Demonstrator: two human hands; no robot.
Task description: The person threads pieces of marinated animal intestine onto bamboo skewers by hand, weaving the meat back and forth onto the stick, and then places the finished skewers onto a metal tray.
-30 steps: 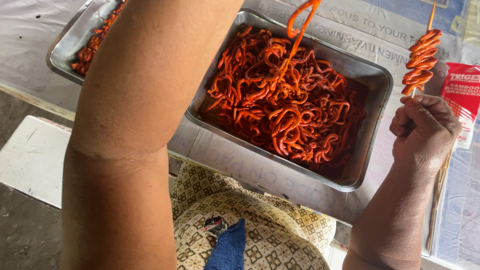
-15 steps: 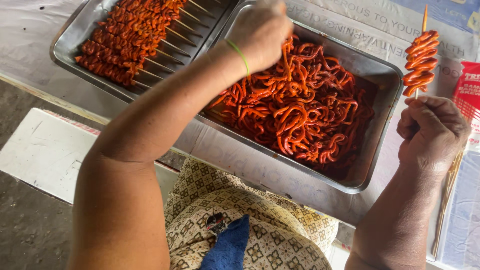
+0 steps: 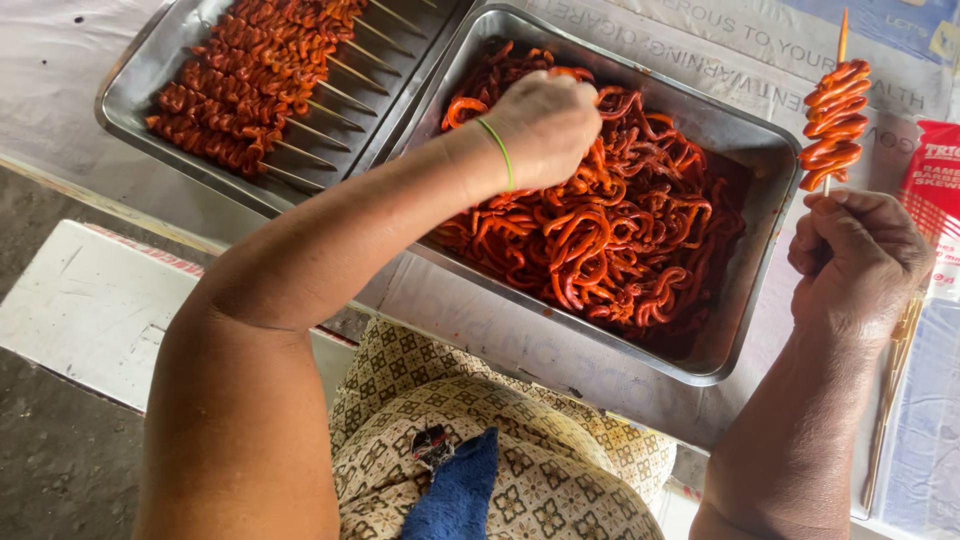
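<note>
Your right hand holds a part-loaded bamboo skewer upright beyond the right edge of the steel tray, its grip closed around the bare lower stick; folded orange-red strips fill the upper stretch, the pointed tip bare above them. Your left hand, a green band at the wrist, is down in the tray among the marinated strips, fingers curled into the heap; whether that grip has closed on a strip cannot be told, since the back of the hand hides the fingertips. By the look of it, this is the picking step: one more piece is being sought for the stick. The move to follow would call for a single strip drawn free of the tangle and brought across to the skewer's point.

The tray holds a deep, glossy tangle of the strips in red sauce. Touching it on the left, a second steel tray carries finished skewers laid in rows, sticks pointing right. Both trays rest on the desk, covered in printed sheeting. A red packet of skewers lies at the far right, loose sticks below it. A patterned garment fills the foreground.
</note>
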